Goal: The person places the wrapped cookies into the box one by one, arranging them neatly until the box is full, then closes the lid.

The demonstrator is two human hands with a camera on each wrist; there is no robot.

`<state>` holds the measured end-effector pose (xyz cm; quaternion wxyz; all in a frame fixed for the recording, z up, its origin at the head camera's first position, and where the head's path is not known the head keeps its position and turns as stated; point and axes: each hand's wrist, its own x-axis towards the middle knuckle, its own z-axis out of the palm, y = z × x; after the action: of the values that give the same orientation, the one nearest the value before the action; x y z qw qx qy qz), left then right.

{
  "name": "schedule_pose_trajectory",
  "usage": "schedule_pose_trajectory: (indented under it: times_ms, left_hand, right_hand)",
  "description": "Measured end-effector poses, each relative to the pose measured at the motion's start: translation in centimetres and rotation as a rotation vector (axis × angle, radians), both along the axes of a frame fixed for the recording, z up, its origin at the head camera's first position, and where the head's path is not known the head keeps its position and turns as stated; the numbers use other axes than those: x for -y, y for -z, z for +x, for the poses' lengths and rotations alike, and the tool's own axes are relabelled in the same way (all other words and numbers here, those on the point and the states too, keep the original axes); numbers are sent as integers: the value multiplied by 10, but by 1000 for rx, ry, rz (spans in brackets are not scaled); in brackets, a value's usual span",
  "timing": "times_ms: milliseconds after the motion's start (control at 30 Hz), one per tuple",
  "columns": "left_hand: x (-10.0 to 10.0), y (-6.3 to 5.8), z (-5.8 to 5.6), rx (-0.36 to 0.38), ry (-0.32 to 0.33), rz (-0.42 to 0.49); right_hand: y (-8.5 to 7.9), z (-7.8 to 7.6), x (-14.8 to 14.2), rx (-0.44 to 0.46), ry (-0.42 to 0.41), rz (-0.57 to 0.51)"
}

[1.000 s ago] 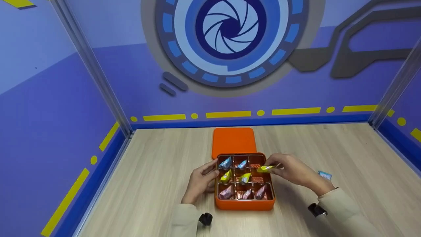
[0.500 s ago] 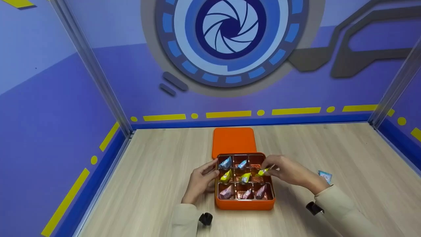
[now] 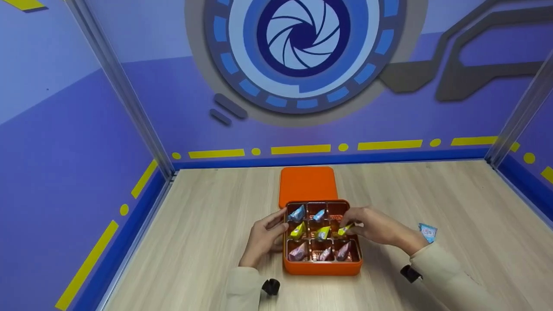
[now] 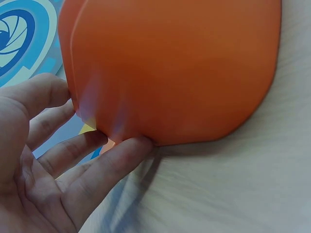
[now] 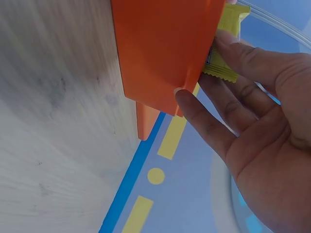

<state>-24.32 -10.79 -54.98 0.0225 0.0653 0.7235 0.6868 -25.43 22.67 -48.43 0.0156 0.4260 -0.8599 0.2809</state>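
Observation:
An orange box (image 3: pixel 322 268) with a dark divided insert stands on the table. My left hand (image 3: pixel 260 240) touches its left side; in the left wrist view the extended fingertips (image 4: pixel 138 145) rest against the orange wall. My right hand (image 3: pixel 380 228) pinches a yellow-wrapped candy (image 3: pixel 344 230) at the right compartment of the middle row. In the right wrist view one finger (image 5: pixel 194 110) touches the box's outside. Blue candies (image 3: pixel 297 213) lie in the back row's left and middle compartments, yellow candies (image 3: pixel 297 231) in the middle row, pink candies (image 3: pixel 297 252) across the front row.
An orange lid (image 3: pixel 307 185) lies flat directly behind the box. A single blue-wrapped candy (image 3: pixel 428 233) lies on the wooden table (image 3: pixel 207 207), beyond my right wrist. Printed purple-blue panels (image 3: pixel 281 134) wall in the back and sides.
My right hand has moved slightly left and down with the yellow candy, from above the box's right edge to the middle row's right compartment. The left hand has stayed in place.

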Motion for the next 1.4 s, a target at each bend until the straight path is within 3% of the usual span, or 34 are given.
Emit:
schedule_pose_trajectory:
  times_ms: [267,500,800,1400]
  left_hand:
    - [0,-1,0,24,2,24]
    - [0,-3,2,1,-6,-29]
    - [-1,-2,2,12,-12,-22]
    - [0,-2,2,10,4,2]
  right_hand:
    - [1,1,2,45,26,7]
    - [2,4,2,65,80,20]
    - [5,6,3,80,116,10]
    - [10,17,0,52,196,-170]
